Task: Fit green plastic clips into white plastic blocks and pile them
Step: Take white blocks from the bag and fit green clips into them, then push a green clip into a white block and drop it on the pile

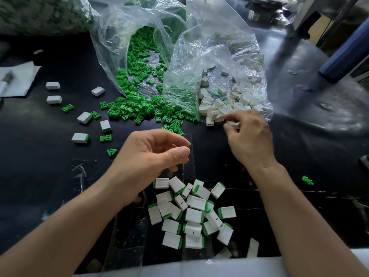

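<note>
My right hand (249,136) pinches a white block (233,123) at the mouth of the clear bag of white blocks (223,104). My left hand (151,152) hovers above the black table with its fingers loosely curled and nothing visible in it. Green clips (139,108) spill from a second clear bag onto the table just beyond my left hand. A pile of white blocks fitted with green clips (191,214) lies in a clear tray close to me, between my forearms.
Several fitted blocks (80,137) and loose clips are scattered at the left. A white cloth (18,78) lies at the far left edge. One stray green clip (307,180) lies at the right. A blue pole (343,50) stands at the back right.
</note>
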`<state>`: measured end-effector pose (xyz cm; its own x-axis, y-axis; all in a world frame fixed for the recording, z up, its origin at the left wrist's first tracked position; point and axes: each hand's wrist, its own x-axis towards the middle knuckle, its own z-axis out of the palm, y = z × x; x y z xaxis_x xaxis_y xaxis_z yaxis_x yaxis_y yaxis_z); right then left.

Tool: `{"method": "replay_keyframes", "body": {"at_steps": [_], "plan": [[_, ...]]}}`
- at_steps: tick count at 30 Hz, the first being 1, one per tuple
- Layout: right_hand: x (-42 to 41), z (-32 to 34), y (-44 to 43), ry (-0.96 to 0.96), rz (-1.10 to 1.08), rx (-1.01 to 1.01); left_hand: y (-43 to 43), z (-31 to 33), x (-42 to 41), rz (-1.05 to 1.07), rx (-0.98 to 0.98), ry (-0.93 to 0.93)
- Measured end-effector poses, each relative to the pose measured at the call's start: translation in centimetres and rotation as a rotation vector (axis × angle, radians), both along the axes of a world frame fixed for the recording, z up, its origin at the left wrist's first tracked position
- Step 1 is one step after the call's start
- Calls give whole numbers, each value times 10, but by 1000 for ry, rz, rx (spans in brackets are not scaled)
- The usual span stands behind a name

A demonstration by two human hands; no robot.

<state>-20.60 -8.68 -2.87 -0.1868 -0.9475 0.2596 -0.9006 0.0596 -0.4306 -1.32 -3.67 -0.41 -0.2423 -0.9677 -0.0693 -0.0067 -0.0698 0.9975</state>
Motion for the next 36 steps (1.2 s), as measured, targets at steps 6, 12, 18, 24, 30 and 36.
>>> {"method": "replay_keyframes", "body": {"at_steps": [6, 12, 18, 24, 30, 36], "plan": [[-12, -5, -8, 67, -66, 54, -5, -7, 4, 73, 60, -1], [-12, -8, -9, 84, -65, 69, -8, -7, 5, 130, 97, 54], [-12, -6, -8, 85, -46, 70, -9, -9, 6, 139, 101, 45], [-9, -2, -6, 0, -11, 33, -9, -9, 6, 145, 99, 40], [1, 0, -1, -298, 132, -10, -9, -9, 6, 143, 88, 23], [30, -3, 16, -481, 438, 7, -11, -16, 4, 166, 20, -121]]}}
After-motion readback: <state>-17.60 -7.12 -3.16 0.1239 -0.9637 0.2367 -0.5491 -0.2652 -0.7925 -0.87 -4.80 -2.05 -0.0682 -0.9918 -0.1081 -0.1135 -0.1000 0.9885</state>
